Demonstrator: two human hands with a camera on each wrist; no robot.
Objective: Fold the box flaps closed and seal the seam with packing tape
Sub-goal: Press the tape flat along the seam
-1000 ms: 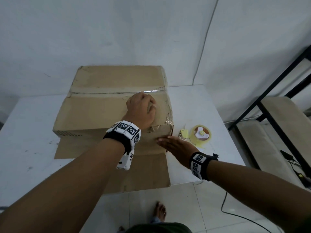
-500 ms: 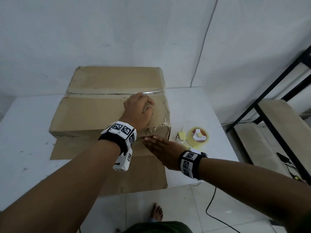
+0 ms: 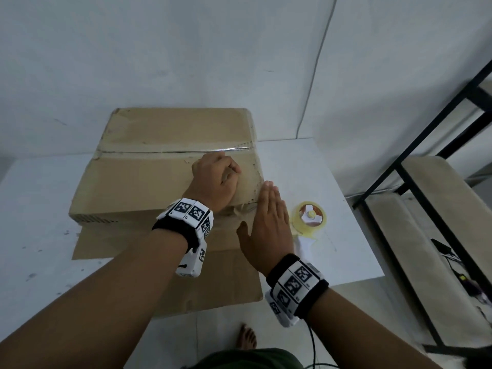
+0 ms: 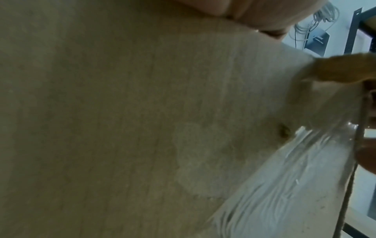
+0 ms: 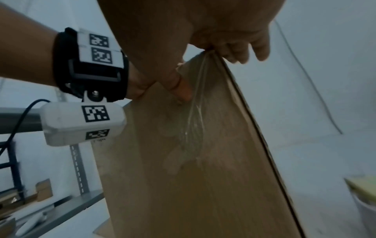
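A brown cardboard box point(image 3: 149, 179) stands on the white table point(image 3: 32, 209) with its top flaps folded down. Clear tape runs along the seam point(image 3: 173, 151). My left hand point(image 3: 215, 179) rests as a curled fist on the top near the right end, holding nothing. My right hand point(image 3: 266, 217) lies flat with straight fingers against the box's near right corner. In the right wrist view its thumb point(image 5: 179, 87) presses wrinkled clear tape point(image 5: 193, 122) onto the box face point(image 5: 203, 185). The same tape point(image 4: 284, 177) shows in the left wrist view. A yellow tape dispenser point(image 3: 308, 218) lies just right of the box.
A flat cardboard sheet point(image 3: 186, 283) sticks out from under the box past the table's front edge. A black metal rack point(image 3: 426, 182) stands at the right. The wall is close behind the box. A bare foot point(image 3: 246, 339) is on the floor below.
My right hand has swung from lying sideways along the box's front face to pointing away from me at the near right corner. The left fist has stayed in place.
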